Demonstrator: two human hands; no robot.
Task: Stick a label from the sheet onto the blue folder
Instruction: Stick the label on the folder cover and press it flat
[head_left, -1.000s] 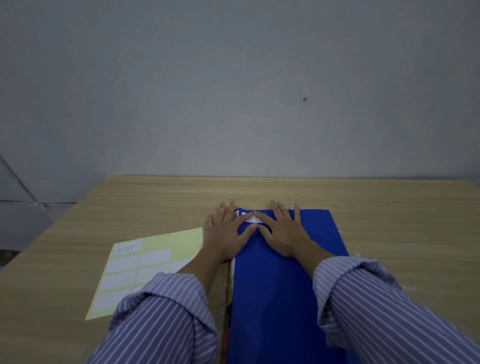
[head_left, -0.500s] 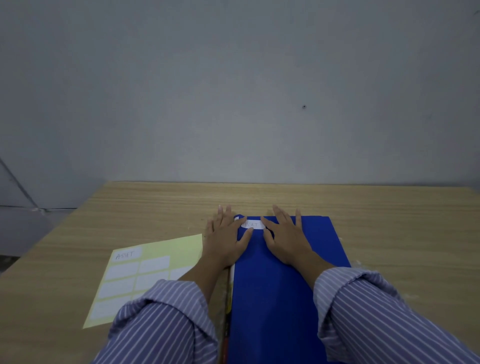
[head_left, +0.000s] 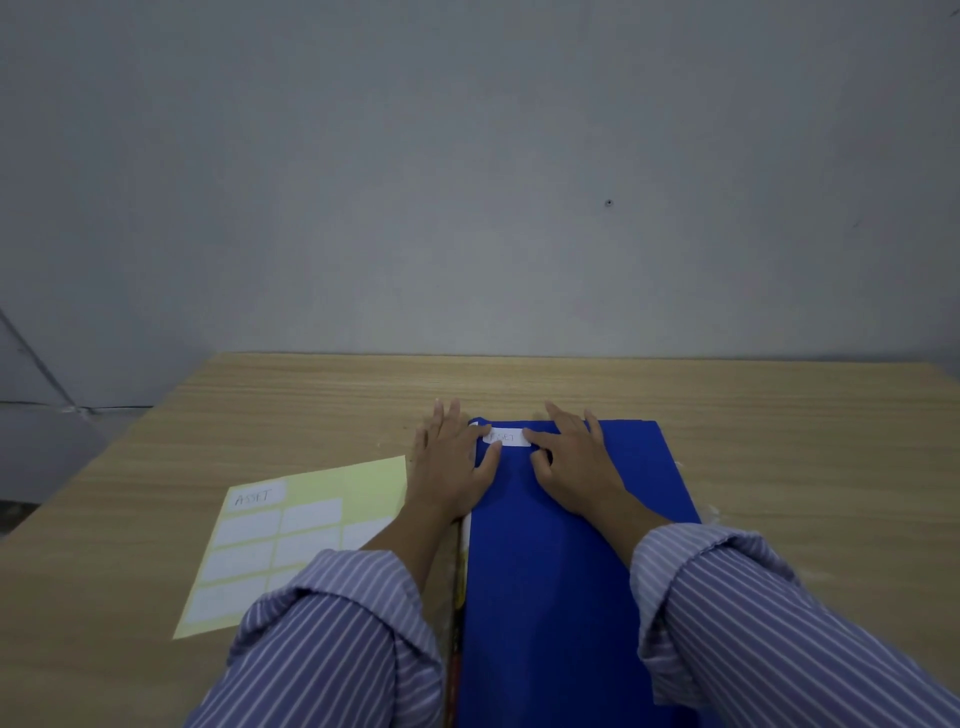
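Right hand: the right hand (head_left: 576, 462) lies open and flat on the blue folder (head_left: 566, 561), gripping nothing; a fingertip (head_left: 531, 434) presses the label's right end, likely to rub the adhesive down.

Left hand: the left hand (head_left: 451, 462) is also open and flat, gripping nothing, half on the folder's left edge and half on the surface (head_left: 311, 410); its thumb reaches toward the label's lower left corner. Judged purpose: pinning the folder so it does not slide under the rubbing.

Label: the white label (head_left: 506, 437) with handwriting sits at the folder's 11 o'clock corner, flat as far as can be seen, between the two hands.

Blue folder: lies lengthwise from 6 to 12 o'clock in front of the person, spine side left, where both arms reach it evenly.

Sheet: the yellow label sheet (head_left: 311, 525) rests at 9 o'clock of the folder, just beside the left forearm, several white labels remaining; kept near but off the work area.

Stage: judged nearly finished; only smoothing seems left.

Risk: a corner lifting or a trapped crease if pressure is uneven.
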